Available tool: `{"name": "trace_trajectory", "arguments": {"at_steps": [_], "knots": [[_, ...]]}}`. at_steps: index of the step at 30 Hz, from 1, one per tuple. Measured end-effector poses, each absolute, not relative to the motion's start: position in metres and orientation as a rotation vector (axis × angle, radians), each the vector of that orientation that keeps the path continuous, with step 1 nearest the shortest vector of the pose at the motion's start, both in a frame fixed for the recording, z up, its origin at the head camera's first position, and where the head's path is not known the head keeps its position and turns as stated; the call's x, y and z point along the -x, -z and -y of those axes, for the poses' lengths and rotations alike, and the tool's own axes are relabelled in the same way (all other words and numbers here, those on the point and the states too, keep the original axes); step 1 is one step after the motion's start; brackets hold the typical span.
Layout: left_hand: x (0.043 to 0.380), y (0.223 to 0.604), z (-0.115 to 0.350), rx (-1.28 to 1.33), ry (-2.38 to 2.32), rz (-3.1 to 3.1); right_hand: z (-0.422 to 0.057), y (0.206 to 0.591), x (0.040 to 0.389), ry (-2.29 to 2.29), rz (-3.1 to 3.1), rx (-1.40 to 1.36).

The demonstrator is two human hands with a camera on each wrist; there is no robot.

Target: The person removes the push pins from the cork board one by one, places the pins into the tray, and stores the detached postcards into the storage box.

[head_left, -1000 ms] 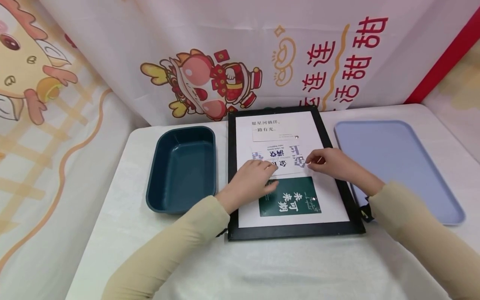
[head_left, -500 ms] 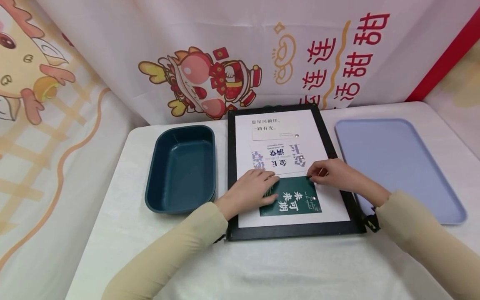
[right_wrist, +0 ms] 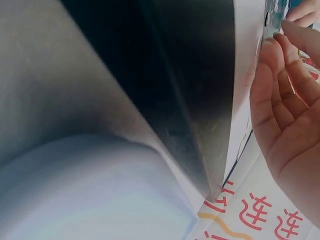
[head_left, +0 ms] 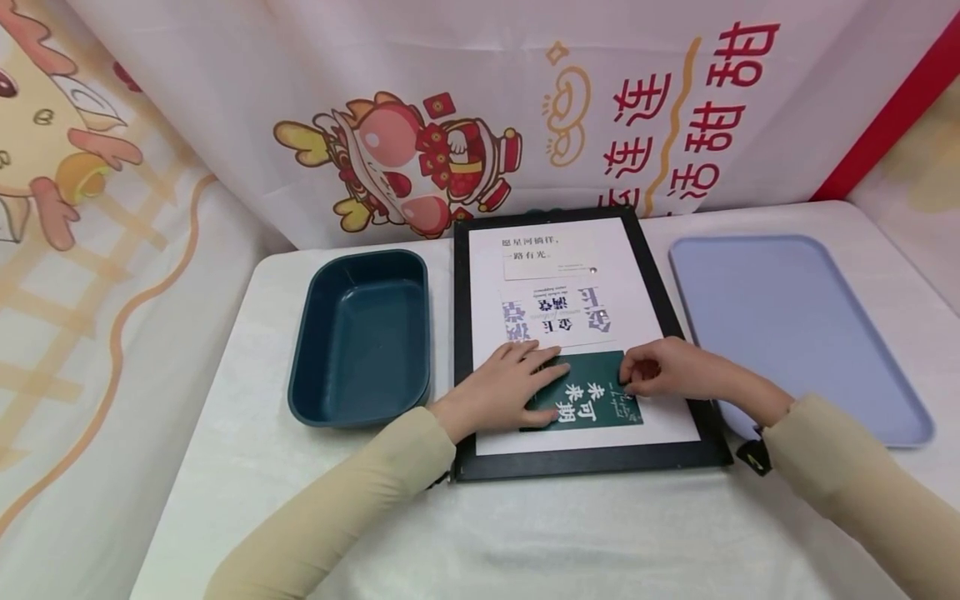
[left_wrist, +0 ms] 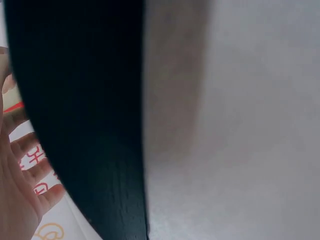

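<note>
A green card (head_left: 581,412) with white characters lies lowest on the white board (head_left: 510,443) inside a black frame (head_left: 600,461). My left hand (head_left: 506,392) rests over the card's left part with its fingers spread; those fingers also show in the left wrist view (left_wrist: 22,170). At the card's right edge is my right hand (head_left: 667,369), fingers curled, thumb and fingertips close together. Whether they pinch the card or a small thing there is hidden. Farther up the board lie a card with purple and black characters (head_left: 555,312) and a pale card with black characters (head_left: 551,257).
A dark teal basin (head_left: 367,354) stands left of the frame. On the right, a light blue tray (head_left: 787,333) lies close beside the frame. Both rest on a white cloth (head_left: 570,533). A printed curtain (head_left: 465,50) hangs behind the table.
My right hand has moved down from the purple-and-black card to the green card's right edge. My left hand has slid slightly down, its fingers spreading wider over the green card.
</note>
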State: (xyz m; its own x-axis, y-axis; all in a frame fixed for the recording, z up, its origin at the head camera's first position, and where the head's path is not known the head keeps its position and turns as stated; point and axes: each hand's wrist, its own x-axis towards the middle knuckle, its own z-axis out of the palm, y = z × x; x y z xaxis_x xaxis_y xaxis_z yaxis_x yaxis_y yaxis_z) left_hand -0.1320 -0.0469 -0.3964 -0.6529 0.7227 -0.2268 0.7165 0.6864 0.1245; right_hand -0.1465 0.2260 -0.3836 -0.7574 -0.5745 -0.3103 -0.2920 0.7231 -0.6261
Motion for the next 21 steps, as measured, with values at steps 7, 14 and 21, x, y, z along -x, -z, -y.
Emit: {"name": "trace_trajectory", "arguments": {"at_steps": [7, 14, 21], "knots": [[0.1329, 0.4010, 0.0471, -1.149, -0.037, -2.617, -0.2255, 0.3862, 0.1468, 0.735, -2.394, 0.683], [0.1340, 0.4040, 0.0489, -1.131, -0.049, -2.600, -0.2222, 0.3856, 0.1478, 0.692, -2.391, 0.737], [0.1351, 0.4065, 0.0492, -1.111, -0.080, -2.588, -0.2166, 0.3802, 0.1467, 0.616, -2.427, 0.777]]}}
